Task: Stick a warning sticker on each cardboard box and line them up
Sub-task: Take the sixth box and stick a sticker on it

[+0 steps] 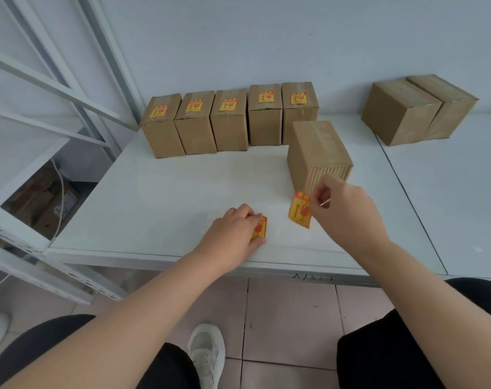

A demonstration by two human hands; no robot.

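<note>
Several cardboard boxes [228,122] stand in a row at the back of the white table [160,197], each with a yellow-and-orange warning sticker on top. One bare box [317,153] stands alone nearer to me, no sticker on its top. My right hand [348,211] pinches a peeled warning sticker [299,210] just in front of that box. My left hand [235,230] presses down on the sticker sheet [259,228] lying near the table's front edge.
Two more bare cardboard boxes [415,110] sit at the back right on the adjoining table. A white metal rack [42,130] stands at the left with clutter on a lower shelf. Below the table edge are my legs and a white shoe on the tiled floor.
</note>
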